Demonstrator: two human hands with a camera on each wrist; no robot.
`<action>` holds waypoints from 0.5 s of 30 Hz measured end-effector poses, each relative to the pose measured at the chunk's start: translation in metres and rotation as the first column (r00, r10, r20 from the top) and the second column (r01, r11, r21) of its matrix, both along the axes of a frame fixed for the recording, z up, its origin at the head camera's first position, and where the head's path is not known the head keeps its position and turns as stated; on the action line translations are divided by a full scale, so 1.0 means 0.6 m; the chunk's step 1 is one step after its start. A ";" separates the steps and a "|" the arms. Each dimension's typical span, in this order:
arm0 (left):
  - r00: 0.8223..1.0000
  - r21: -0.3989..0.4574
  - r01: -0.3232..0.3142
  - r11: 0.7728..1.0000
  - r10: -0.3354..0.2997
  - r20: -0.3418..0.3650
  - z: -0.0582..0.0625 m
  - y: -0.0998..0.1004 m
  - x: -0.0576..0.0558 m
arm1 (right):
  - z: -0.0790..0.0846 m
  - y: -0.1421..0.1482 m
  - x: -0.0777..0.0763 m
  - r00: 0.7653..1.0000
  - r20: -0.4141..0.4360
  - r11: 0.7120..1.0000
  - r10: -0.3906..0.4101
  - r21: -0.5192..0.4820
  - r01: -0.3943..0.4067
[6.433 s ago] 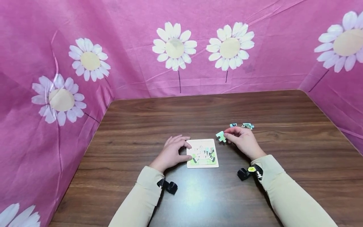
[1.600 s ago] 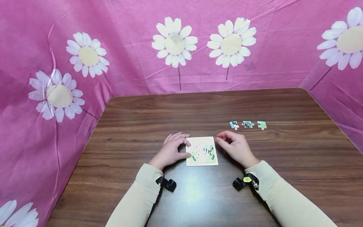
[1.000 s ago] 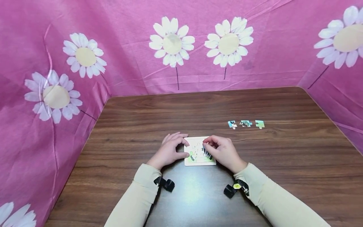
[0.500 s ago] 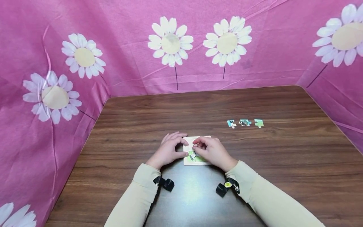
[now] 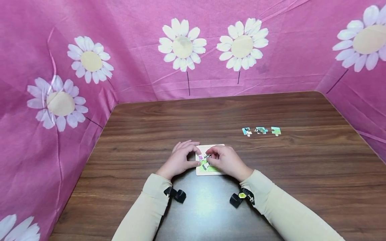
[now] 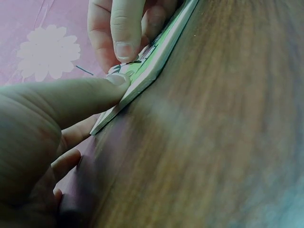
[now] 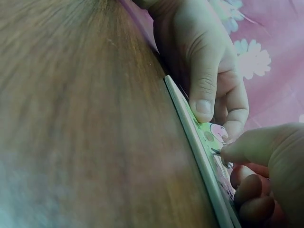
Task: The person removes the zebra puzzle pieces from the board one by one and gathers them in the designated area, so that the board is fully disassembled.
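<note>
A small square puzzle board (image 5: 210,173) with a pale rim lies on the table, showing zebra-picture pieces in green, pink and black-and-white. My left hand (image 5: 180,159) rests at its left side, the thumb (image 6: 102,90) and index fingertip touching the board. Over the middle of the board, my right hand (image 5: 226,161) has thumb and index fingertip together at a zebra-print puzzle piece (image 7: 216,151), seeming to pinch it. In the right wrist view a pink-nosed part of the picture (image 7: 218,131) shows beside those fingertips. My right hand hides the board's right part.
Three loose puzzle pieces lie in a row behind and to the right of the board: a blue one (image 5: 246,131), a dark-patterned one (image 5: 261,130) and a green one (image 5: 275,130). A pink cloth with white daisies (image 5: 182,47) surrounds the brown wooden table (image 5: 144,127).
The green piece, earlier in my right hand, now lies in the row. My right hand has moved left from the board's right edge to its middle. My left hand stays put.
</note>
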State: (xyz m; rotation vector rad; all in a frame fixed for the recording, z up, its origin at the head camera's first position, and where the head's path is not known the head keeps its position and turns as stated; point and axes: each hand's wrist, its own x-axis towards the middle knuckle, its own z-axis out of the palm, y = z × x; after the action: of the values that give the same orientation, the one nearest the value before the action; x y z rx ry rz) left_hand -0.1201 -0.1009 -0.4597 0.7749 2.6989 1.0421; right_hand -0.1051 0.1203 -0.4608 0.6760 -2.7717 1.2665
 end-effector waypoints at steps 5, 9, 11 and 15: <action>1.000 -0.001 0.002 1.000 -0.002 0.003 0.001 0.000 0.001 | -0.005 0.003 -0.002 0.999 -0.044 1.000 0.000 -0.012 -0.001; 1.000 -0.006 0.008 1.000 -0.008 0.004 0.001 0.001 0.000 | -0.007 0.008 -0.002 0.999 0.002 0.998 0.035 -0.053 -0.035; 1.000 -0.009 0.009 1.000 -0.009 0.007 0.001 0.002 0.000 | -0.007 0.010 -0.002 0.998 0.037 0.996 0.058 -0.077 -0.055; 1.000 -0.014 0.007 1.000 -0.007 0.009 0.001 0.001 -0.001 | -0.006 0.012 -0.003 0.993 0.081 0.993 0.084 -0.090 -0.076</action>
State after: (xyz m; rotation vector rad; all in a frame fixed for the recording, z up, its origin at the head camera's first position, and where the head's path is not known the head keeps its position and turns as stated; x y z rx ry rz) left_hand -0.1207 -0.1002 -0.4592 0.7752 2.6905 1.0218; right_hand -0.1068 0.1276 -0.4645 0.7515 -2.7612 1.4546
